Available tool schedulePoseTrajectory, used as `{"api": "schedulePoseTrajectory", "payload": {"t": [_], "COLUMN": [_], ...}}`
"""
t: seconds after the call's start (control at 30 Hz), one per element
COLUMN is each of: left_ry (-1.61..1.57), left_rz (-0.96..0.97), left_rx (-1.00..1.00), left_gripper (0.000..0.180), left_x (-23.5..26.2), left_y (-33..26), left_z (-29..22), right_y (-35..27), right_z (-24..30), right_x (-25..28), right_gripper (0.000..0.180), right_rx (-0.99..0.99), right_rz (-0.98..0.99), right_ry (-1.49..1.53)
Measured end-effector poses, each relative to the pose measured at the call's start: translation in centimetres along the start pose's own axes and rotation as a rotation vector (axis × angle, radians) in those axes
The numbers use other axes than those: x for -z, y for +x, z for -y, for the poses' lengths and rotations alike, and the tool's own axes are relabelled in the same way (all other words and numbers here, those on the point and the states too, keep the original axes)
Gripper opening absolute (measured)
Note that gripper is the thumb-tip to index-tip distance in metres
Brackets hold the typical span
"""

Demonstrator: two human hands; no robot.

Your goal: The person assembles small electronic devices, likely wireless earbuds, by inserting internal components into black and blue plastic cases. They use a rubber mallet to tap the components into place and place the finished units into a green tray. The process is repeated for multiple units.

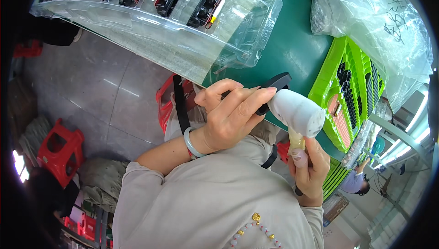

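In front of my body, over the near edge of the table, is a white rounded cylindrical housing with a cream-coloured stem below it. My right hand pinches this stem between thumb and fingers, with the housing above the fingertips. My left hand has its fingers closed around a flat black rounded part at the left end of the housing. One left fingertip touches the white housing or lies right beside it. Much of the black part is hidden behind the left fingers.
A clear plastic tray with several black wired assemblies lies on the green table. To the right stand a bright green divided bin with small black and copper-coloured parts, and a clear plastic bag. Red stools stand at left.
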State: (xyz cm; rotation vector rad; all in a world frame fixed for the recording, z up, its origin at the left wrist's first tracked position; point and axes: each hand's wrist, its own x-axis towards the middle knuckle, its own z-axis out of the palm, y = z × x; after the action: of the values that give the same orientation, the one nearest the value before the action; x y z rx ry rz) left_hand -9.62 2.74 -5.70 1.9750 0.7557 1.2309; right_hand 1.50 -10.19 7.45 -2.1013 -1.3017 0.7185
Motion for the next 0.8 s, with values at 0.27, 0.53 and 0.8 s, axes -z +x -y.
{"api": "schedulePoseTrajectory", "payload": {"t": [0.27,0.53,0.8], "left_ry": [0.016,0.007,0.055], "left_rz": [0.013,-0.017,0.020], "left_rx": [-0.017,0.011,-0.037], "left_gripper": [0.059,0.056,0.050], "left_x": [0.0,-0.3,0.0], "left_y": [-0.1,-0.1,0.2], "left_z": [0.3,0.1,0.2], "right_y": [-1.4,-1.0,-0.5], "right_z": [-0.1,-0.8,-1.2], "right_x": [0.4,1.3,1.0], "right_gripper": [0.026,0.030,0.030], "right_rx": [0.095,0.079,0.073], "right_rz": [-0.056,-0.068,-0.081], "right_ry": [-0.021,0.007,-0.037]}}
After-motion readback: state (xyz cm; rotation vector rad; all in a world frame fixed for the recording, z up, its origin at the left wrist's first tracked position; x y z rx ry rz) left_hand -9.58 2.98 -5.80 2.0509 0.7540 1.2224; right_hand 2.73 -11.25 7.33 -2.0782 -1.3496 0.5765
